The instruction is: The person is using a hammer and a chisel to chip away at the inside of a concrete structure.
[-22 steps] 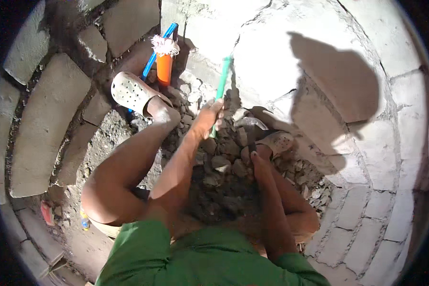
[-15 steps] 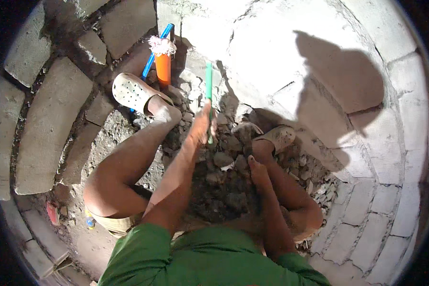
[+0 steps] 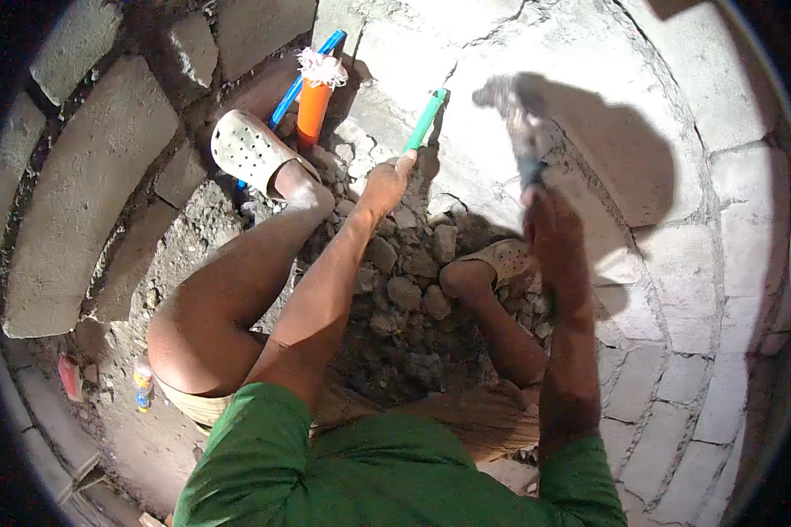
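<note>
In my left hand (image 3: 385,186) is a green bar-shaped tool (image 3: 426,119), likely a chisel. It leans up and to the right, its far end at the pale stone wall (image 3: 475,97). My left fingers are wrapped round its near end. To the right, my right hand (image 3: 554,224) is closed round the handle of a hammer (image 3: 517,110), raised with its head up and away from me. Motion smears the hammer's head. The hammer's head stands apart from the green tool.
Broken stones (image 3: 404,290) lie between my legs and clog-clad feet. Beyond my left clog (image 3: 253,151) stand an orange tube (image 3: 313,110) topped with pale shreds and a blue rod (image 3: 303,83). At the left lie a small bottle (image 3: 142,384) and a red object (image 3: 70,376). Stone blocks curve around.
My right hand has swung up and away with the hammer, from low near my right foot. The green tool has moved up and right and now tilts against the wall.
</note>
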`<act>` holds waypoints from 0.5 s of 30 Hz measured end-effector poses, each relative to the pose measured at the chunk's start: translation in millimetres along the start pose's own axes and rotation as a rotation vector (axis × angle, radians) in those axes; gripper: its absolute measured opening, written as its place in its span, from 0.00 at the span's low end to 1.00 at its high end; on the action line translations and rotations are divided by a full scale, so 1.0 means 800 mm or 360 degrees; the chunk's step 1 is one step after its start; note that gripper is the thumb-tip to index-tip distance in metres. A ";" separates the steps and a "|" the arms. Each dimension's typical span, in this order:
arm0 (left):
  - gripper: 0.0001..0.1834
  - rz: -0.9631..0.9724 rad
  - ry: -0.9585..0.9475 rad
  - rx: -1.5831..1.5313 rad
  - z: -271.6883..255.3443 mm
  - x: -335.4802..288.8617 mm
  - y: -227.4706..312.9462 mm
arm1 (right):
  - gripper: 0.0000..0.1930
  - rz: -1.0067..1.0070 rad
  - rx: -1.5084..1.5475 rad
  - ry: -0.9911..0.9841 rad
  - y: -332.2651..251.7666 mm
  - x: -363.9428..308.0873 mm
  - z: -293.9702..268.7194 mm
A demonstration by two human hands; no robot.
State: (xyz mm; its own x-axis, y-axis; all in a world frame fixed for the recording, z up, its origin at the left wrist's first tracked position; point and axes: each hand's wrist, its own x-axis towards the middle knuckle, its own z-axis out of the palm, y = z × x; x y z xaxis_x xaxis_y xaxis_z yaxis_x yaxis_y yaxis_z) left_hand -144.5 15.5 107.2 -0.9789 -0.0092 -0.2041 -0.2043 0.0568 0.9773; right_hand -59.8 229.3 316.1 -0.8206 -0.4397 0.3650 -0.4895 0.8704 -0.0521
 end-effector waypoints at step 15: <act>0.33 0.0224 0.0065 0.0045 0.012 0.009 -0.007 | 0.19 0.0317 -0.0033 -0.0366 -0.037 0.115 -0.012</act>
State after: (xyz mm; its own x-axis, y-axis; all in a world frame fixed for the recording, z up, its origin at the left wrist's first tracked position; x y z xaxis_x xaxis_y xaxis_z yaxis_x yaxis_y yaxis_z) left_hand -150.5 24.7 100.0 -0.9973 -0.0398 -0.0623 -0.0656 0.0886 0.9939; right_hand -118.3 164.7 359.9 -0.9464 -0.2961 0.1292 -0.3077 0.9480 -0.0814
